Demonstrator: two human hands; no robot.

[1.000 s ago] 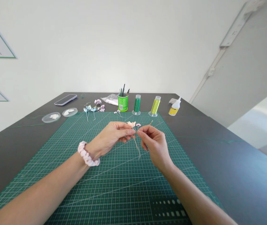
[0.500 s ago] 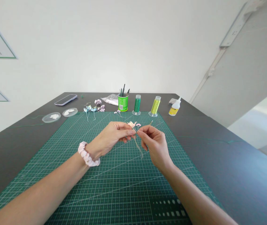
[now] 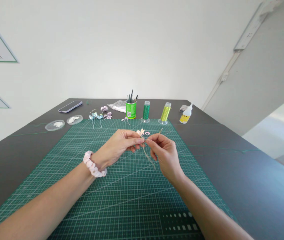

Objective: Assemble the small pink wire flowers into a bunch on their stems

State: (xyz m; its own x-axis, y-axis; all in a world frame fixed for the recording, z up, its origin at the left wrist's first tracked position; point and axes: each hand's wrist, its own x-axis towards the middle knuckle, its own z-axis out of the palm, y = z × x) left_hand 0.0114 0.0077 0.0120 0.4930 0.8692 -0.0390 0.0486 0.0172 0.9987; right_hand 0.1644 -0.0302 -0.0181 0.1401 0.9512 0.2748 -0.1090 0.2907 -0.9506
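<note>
Over the middle of the green cutting mat [image 3: 122, 186], my left hand [image 3: 124, 141] pinches a small cream flower [image 3: 141, 132] just below its petals. Thin pale stems [image 3: 148, 159] trail down from under the fingertips. My right hand [image 3: 163, 150] is closed in a pinch right beside the left fingertips, at the flower's stem. Whatever fine strand it grips is too small to make out. A thin pointed thing [image 3: 160, 130] shows behind the right hand; whether it is held I cannot tell. A little pink flower [image 3: 147, 133] appears just beyond the fingers.
Behind the mat stand a green can [image 3: 131, 110] of tools, a dark green thread spool [image 3: 145, 111], a yellow-green spool [image 3: 165, 114] and a glue bottle [image 3: 185, 115]. Leftward are blue and purple flowers [image 3: 99, 116], shallow dishes [image 3: 54, 125] and a phone [image 3: 70, 106]. A stencil [image 3: 179, 220] lies in front.
The cream flower has turned slightly and shows more of its petals. The trailing stem ends have swung a little to the right. Both hands stay almost in place.
</note>
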